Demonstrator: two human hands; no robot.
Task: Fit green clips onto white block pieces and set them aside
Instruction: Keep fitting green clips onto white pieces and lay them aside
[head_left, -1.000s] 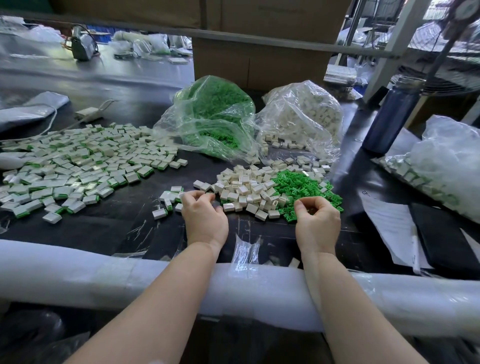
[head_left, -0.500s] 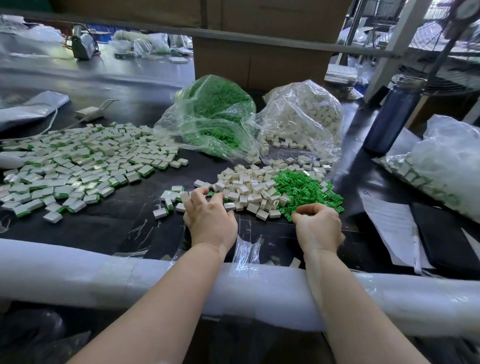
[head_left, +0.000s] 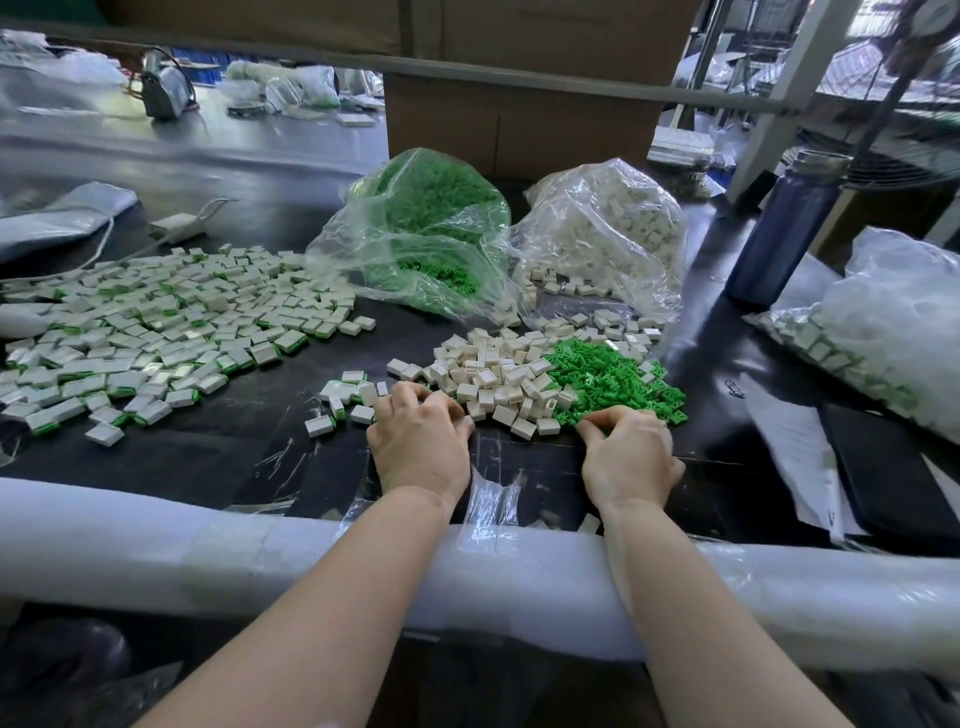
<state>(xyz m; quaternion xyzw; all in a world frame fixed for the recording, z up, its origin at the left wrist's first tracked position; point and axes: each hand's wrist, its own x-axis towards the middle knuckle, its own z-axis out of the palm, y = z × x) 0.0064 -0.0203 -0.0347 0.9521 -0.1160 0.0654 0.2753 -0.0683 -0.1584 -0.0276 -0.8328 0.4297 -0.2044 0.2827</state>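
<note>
Far left, a wide spread of finished blocks (head_left: 156, 332) with green clips fitted covers the dark table (head_left: 234, 457). Next, the left hand (head_left: 418, 447) sits knuckles up at the near edge of the white block pile (head_left: 498, 376), fingers curled; whether they hold a piece, I cannot tell. On to the green clip pile (head_left: 613, 376), touching the blocks' right side. The right hand (head_left: 628, 457) digs curled fingertips into its near edge; any clip pinched is hidden.
</note>
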